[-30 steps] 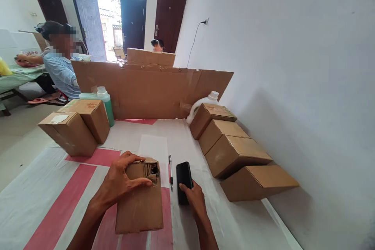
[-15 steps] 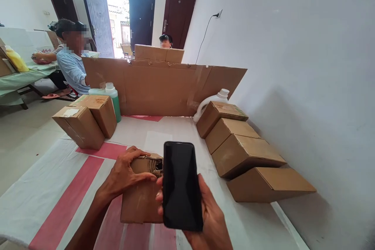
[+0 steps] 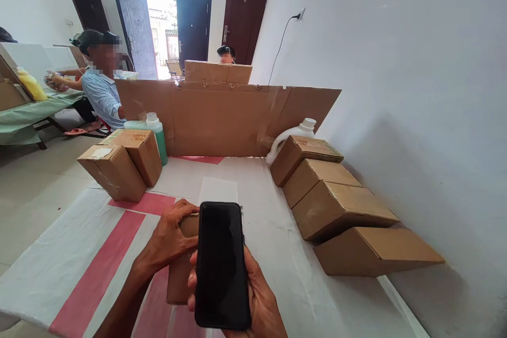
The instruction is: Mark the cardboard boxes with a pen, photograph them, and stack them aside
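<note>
A black smartphone (image 3: pixel 222 264) with a dark screen stands nearly upright before me, gripped by my right hand (image 3: pixel 261 296), its fingers wrapped round both long edges. Behind the phone, a small brown cardboard box (image 3: pixel 180 280) sits on the cloth-covered table. My left hand (image 3: pixel 174 232) clasps that box at its top, thumb on the near side and fingers over the far side. The phone hides most of the box, including its torn top, and the left hand's fingertips.
Several cardboard boxes (image 3: pixel 344 200) line the table's right side, by a white jug (image 3: pixel 291 134). Two more boxes (image 3: pixel 116 171) stand at left beside a green bottle (image 3: pixel 160 142). An upright cardboard panel (image 3: pixel 222 119) spans the back. Beyond it sit other people (image 3: pixel 101 84).
My right hand has brought the phone leftward and slightly down, so it now covers the box's torn top opening. My left hand keeps its hold on the box.
</note>
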Motion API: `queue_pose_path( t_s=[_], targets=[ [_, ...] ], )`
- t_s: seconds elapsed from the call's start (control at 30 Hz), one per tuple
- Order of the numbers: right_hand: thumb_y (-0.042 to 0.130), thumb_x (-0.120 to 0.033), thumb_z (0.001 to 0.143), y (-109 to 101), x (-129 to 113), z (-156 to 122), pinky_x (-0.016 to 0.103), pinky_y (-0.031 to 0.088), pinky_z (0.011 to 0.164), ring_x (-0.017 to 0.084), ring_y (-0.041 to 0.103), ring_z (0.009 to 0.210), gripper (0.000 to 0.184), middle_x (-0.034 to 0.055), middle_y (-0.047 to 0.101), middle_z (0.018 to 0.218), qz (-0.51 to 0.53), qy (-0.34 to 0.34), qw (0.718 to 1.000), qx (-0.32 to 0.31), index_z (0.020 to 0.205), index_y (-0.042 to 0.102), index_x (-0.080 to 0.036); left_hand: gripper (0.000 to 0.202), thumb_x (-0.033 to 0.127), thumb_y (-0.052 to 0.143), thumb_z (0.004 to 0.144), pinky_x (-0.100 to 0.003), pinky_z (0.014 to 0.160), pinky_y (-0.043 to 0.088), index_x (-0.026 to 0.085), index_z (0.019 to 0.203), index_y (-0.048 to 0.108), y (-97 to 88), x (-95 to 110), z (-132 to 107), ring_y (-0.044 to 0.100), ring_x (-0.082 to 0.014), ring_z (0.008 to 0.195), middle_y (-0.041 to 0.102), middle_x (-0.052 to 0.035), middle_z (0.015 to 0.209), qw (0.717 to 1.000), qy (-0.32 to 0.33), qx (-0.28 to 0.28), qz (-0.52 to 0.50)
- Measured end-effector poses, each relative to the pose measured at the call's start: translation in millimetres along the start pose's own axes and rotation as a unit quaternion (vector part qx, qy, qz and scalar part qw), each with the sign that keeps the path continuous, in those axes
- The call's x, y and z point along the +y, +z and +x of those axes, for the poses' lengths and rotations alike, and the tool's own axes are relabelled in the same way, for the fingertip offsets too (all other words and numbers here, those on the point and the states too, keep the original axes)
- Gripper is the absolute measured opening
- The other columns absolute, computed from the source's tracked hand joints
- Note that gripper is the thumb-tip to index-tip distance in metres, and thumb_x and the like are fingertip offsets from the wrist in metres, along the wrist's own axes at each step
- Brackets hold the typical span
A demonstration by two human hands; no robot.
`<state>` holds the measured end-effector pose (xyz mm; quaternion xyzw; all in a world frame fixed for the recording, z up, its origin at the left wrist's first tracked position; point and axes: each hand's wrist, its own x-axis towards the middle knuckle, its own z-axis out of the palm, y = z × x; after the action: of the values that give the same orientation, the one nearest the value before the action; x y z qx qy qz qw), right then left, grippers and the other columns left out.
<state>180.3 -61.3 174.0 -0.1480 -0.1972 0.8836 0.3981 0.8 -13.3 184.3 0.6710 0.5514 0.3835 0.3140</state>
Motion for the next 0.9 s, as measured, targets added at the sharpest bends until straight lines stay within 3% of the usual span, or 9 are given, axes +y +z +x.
queue_pose_path(
  t_s=[0.3, 0.47, 0.67, 0.77, 0.9],
  targets=[
    [0.044, -0.066, 0.095, 5.0, -6.3, -8.4, 0.043, 0.058, 0.076, 0.026, 0.07, 0.08, 0.06, 0.0125, 0.073, 0.09, 0.003, -0.005, 0.999, 0.037, 0.111, 0.073, -0.017, 0.033, 0.018, 0.075, 0.078, -0.03, 0.083, 0.052, 0.026, 0.109, 0.073, 1.3, -1.0, 0.2, 0.064, -0.0199, 0.095, 0.066, -0.0015, 0.104, 1.0, 0.009, 0.001, 0.013],
    [0.04, -0.071, 0.093, 1.5, -8.1, -9.2, 0.044, 0.058, 0.073, 0.029, 0.071, 0.08, 0.065, 0.0127, 0.073, 0.085, -0.009, -0.003, 1.0, 0.022, 0.108, 0.074, -0.017, 0.033, 0.019, 0.077, 0.078, -0.029, 0.083, 0.051, 0.026, 0.109, 0.073, 1.3, -1.2, 0.7, 0.063, -0.019, 0.094, 0.066, -0.0004, 0.103, 1.0, 0.006, -0.002, 0.014],
    [0.035, -0.067, 0.094, 0.1, -9.5, -7.0, 0.044, 0.058, 0.072, 0.03, 0.07, 0.087, 0.067, 0.0157, 0.074, 0.1, 0.001, -0.015, 1.0, 0.001, 0.116, 0.073, -0.017, 0.038, 0.019, 0.08, 0.077, -0.031, 0.089, 0.05, 0.028, 0.113, 0.072, 0.6, -2.4, 0.4, 0.063, -0.0197, 0.098, 0.065, -0.0003, 0.106, 1.0, 0.001, -0.01, 0.011],
    [0.039, -0.068, 0.093, 0.8, -6.6, -4.7, 0.044, 0.058, 0.073, 0.031, 0.069, 0.092, 0.067, 0.0168, 0.072, 0.112, 0.013, -0.023, 1.0, -0.011, 0.118, 0.073, -0.017, 0.038, 0.019, 0.08, 0.077, -0.031, 0.09, 0.05, 0.028, 0.113, 0.072, 0.4, -1.5, 0.8, 0.063, -0.0196, 0.098, 0.065, -0.0004, 0.107, 1.0, 0.001, -0.012, 0.009],
    [0.045, -0.065, 0.094, 1.0, -6.7, -5.3, 0.045, 0.058, 0.076, 0.031, 0.069, 0.094, 0.061, 0.017, 0.072, 0.112, 0.021, -0.012, 1.0, -0.004, 0.119, 0.072, -0.016, 0.04, 0.022, 0.082, 0.077, -0.031, 0.091, 0.051, 0.028, 0.115, 0.071, 0.8, -4.8, 0.6, 0.063, -0.0198, 0.101, 0.066, -0.0007, 0.109, 1.0, 0.007, -0.009, 0.011]
  ],
)
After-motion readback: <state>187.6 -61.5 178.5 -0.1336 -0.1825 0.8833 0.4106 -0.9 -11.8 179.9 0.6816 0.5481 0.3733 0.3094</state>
